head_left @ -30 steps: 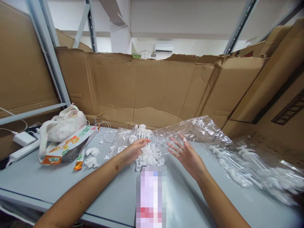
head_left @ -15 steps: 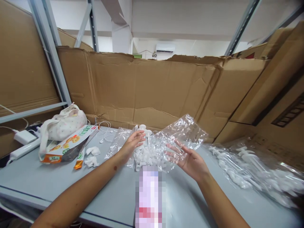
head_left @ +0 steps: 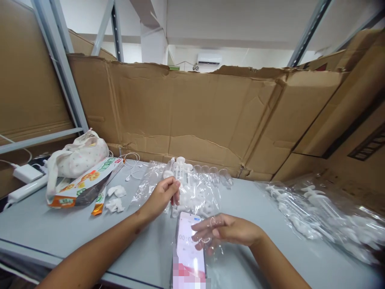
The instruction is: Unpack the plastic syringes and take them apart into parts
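Observation:
A clear plastic bag [head_left: 207, 196] stretches between my hands, over a pile of small white plastic parts. My left hand [head_left: 164, 194] is closed in a pinch at the bag's near left edge. Nearer me and to the right, my right hand [head_left: 230, 230] has its fingers stretched out and apart, with clear film over them, above a phone [head_left: 188, 251]. White plunger-like pieces [head_left: 180, 166] stand out at the back of the pile. Some clear cylindrical parts [head_left: 212, 170] lie beyond the bag. The film hides where its mouth runs.
Filled clear bags of white parts [head_left: 313, 212] lie at the right. On the left are a white cloth bag [head_left: 81, 154], a snack packet [head_left: 87, 182], crumpled tissues [head_left: 116, 198], earphones [head_left: 132, 170] and a charger [head_left: 27, 172]. A cardboard wall [head_left: 186, 108] closes off the back.
My right hand has come down and nearer, drawing the clear bag low over the pile. My left hand has moved slightly nearer and its fingers have closed. The clear cylindrical parts now show.

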Demonstrator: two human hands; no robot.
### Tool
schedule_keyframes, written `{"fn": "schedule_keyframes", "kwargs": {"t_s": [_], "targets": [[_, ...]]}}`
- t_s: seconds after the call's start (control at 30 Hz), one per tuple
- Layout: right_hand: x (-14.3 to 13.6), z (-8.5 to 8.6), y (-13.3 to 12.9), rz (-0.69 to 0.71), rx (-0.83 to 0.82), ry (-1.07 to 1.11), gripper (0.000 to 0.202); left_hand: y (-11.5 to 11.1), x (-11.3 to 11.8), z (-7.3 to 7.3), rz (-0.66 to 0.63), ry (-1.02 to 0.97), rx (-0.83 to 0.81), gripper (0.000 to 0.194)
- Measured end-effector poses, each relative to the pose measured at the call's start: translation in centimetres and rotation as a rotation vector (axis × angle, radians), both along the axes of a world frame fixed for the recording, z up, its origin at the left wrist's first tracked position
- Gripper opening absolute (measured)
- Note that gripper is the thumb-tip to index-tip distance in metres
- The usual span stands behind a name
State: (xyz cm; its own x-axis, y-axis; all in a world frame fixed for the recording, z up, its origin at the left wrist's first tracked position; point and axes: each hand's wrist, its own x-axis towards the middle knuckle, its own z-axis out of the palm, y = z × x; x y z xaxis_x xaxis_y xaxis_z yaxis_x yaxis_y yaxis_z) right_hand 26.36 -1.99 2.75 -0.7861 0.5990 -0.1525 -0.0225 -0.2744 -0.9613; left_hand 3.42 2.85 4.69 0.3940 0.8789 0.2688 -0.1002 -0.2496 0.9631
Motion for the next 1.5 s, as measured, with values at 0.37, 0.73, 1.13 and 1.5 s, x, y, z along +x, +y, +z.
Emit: {"fn": "schedule_keyframes", "kwargs": {"t_s": [0.37, 0.73, 1.13, 1.5], "targets": [[-0.1, -0.6, 1.7, -0.892, 0.251, 0.047, 0.029, 0.5, 0.2, -1.3, -0.065, 0.142, -0.041, 0.035], [0.0, -1.5, 2.3, -0.894, 0.325, -0.165, 0.033, 2.0, 0.0, -2.6, 0.052, 0.18, -0.033, 0.038], [1.8, -1.2, 3.0, -1.061, 0.406, -0.123, 0.037, 2.6, -0.8, -2.3, -0.041, 0.182, -0.037, 0.049], [0.8, -1.1, 2.3, -0.785, 0.365, -0.162, 0.042, 1.2, 0.2, -2.4, -0.025, 0.242, -0.011, 0.028]]}}
